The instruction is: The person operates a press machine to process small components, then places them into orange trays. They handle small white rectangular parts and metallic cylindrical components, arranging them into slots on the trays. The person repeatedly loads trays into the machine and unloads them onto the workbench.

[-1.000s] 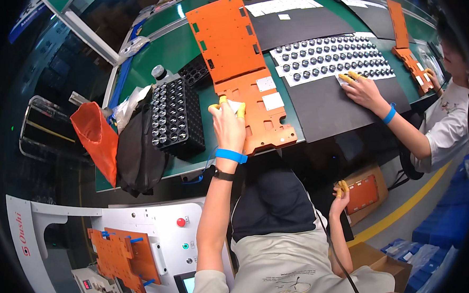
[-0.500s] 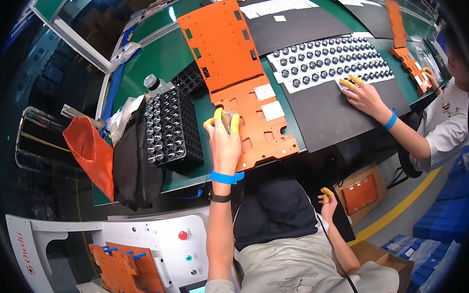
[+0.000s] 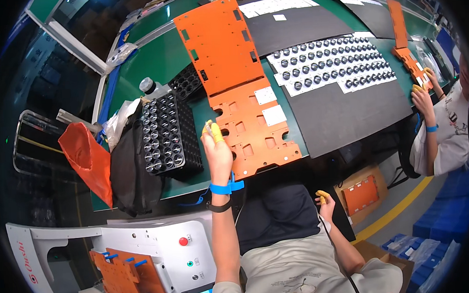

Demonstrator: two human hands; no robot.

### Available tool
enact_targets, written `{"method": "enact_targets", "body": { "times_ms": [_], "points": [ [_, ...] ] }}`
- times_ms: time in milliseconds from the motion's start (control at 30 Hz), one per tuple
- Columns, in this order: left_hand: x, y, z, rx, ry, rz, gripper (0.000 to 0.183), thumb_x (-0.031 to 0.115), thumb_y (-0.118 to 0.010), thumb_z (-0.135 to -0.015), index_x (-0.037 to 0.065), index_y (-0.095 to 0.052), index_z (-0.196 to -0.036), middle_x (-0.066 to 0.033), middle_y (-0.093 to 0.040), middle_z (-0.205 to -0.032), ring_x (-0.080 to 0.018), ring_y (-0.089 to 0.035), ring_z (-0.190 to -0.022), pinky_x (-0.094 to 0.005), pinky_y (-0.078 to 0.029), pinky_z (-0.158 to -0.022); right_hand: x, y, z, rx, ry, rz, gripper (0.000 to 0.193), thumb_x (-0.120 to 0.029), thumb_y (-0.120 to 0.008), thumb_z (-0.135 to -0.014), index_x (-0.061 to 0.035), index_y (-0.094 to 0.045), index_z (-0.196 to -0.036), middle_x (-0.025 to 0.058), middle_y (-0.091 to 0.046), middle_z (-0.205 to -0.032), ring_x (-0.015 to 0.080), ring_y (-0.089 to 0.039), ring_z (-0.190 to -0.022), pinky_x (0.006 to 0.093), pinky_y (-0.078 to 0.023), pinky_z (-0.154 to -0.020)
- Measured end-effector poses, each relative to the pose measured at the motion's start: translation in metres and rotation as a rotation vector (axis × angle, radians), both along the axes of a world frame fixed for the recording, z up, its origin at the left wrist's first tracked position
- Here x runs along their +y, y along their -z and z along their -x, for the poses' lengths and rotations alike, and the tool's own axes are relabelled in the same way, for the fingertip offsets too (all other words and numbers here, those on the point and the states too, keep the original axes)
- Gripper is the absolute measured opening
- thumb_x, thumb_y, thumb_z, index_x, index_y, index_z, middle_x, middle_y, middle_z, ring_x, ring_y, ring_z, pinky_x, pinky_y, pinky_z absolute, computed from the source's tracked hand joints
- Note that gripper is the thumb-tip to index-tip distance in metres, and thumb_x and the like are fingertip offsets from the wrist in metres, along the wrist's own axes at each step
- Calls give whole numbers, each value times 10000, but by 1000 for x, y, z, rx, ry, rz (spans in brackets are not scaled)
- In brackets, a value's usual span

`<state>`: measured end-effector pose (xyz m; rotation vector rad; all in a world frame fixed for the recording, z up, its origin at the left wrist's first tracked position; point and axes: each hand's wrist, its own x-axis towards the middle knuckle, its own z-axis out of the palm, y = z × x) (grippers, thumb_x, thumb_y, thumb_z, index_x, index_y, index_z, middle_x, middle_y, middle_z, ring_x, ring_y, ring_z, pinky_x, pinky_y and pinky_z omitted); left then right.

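Observation:
My left hand (image 3: 217, 150), with yellow finger covers and a blue wristband, is beside the left edge of the orange fixture board (image 3: 250, 140). Its fingers are pinched together around a small piece I cannot make out. Two white plates, an upper one (image 3: 264, 95) and a lower one (image 3: 274, 115), lie on that board. An upright orange panel (image 3: 218, 46) rises from its far edge. To the right of my lap, below the table, my right hand (image 3: 326, 202) has loosely bent, separated fingers and no visible object in them.
Left of the fixture stands a black tray of round clear-topped parts (image 3: 162, 134), near an orange bag (image 3: 86, 159). Rows of black-knobbed white plates (image 3: 325, 62) lie on a black mat (image 3: 349, 114). A co-worker's hand (image 3: 422, 99) is at another orange fixture (image 3: 411, 63).
My left hand has shifted left off the fixture, and the greyish piece seen in its fingers is now mostly hidden. The co-worker's hand has moved right, from the knobbed plates to the other fixture.

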<state>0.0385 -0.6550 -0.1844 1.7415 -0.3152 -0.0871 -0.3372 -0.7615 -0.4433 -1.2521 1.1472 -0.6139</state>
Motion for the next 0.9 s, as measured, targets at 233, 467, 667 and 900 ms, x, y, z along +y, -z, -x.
{"method": "enact_targets", "body": {
  "times_ms": [233,467,667,900],
  "points": [
    [2,-21,6,-185,-42,-185,387,169,-425,-1036,-63,-415,-1346,-164,-479,-1159,-221,-596,-941,-321,-477,-805,12,9,17,28,7,-46,265,34,-462,-937,22,-652,-1122,97,-696,-1009,140,-651,-781,255,-513,-673],
    [2,-47,20,-363,-62,-360,368,134,-413,-1037,-67,-405,-1346,-249,-443,-1180,-447,-520,-1029,-451,-433,-892,11,6,16,69,45,-27,284,77,-480,-917,0,-668,-1116,81,-696,-998,132,-649,-832,249,-509,-685],
    [1,-62,37,-371,-27,-264,388,29,-441,-987,-61,-400,-1362,-273,-443,-1206,-481,-504,-1089,-458,-428,-908,-1,-64,-10,44,82,187,271,59,-483,-938,-1,-658,-1136,61,-658,-1057,133,-627,-947,240,-498,-731],
    [4,-56,36,-357,-10,-192,430,-10,-434,-976,-63,-374,-1398,-257,-449,-1223,-459,-534,-1097,-426,-453,-903,4,-188,-86,-325,-25,167,223,-47,-506,-963,22,-631,-1133,97,-665,-1052,148,-624,-905,247,-482,-727]
  ]
}}
